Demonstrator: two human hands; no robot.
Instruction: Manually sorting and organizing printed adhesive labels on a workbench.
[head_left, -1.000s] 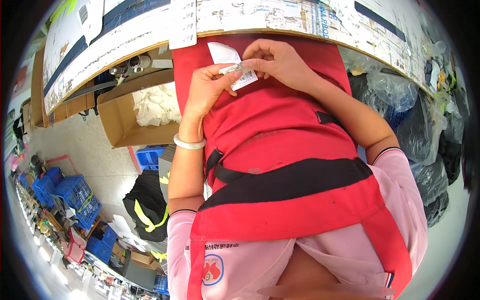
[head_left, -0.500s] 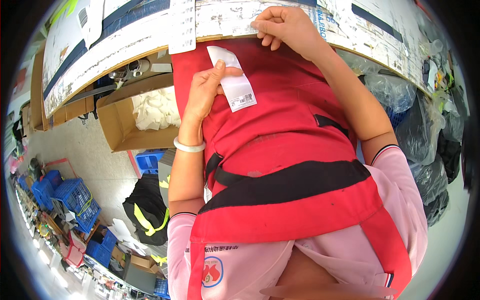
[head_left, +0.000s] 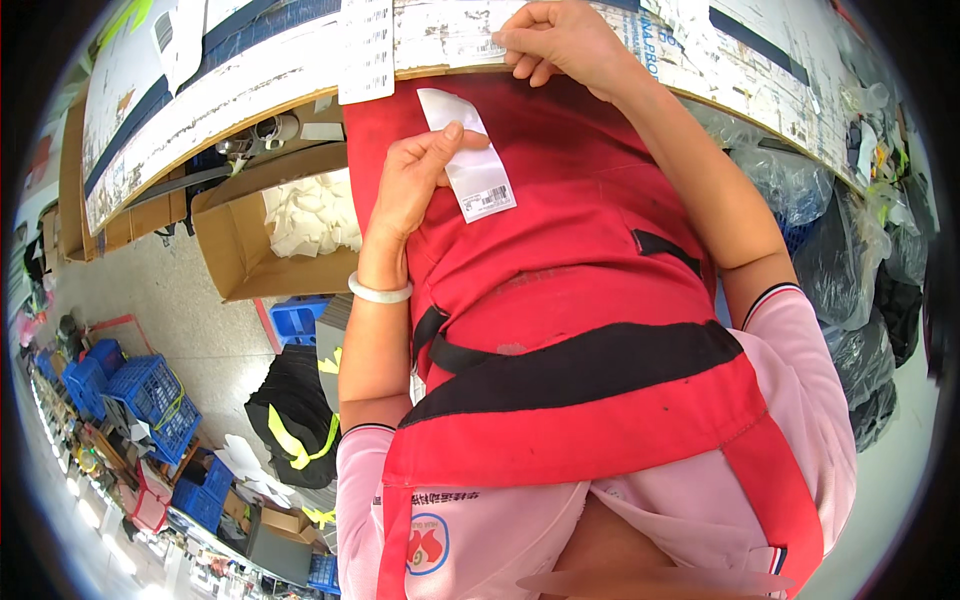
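Two hands work: left hand [head_left: 415, 180] pinches a white label strip [head_left: 470, 155]; right hand [head_left: 560, 40] presses fingertips onto the table edge [head_left: 250, 95].

Right hand [head_left: 565, 40] fingertips hide part of the label on the table [head_left: 250, 80]; paper strip [head_left: 470, 155] print too small.

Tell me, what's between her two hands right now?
In the head view, the top of the white label strip held by the left hand and a patch of red apron lie below the right hand at the table edge.
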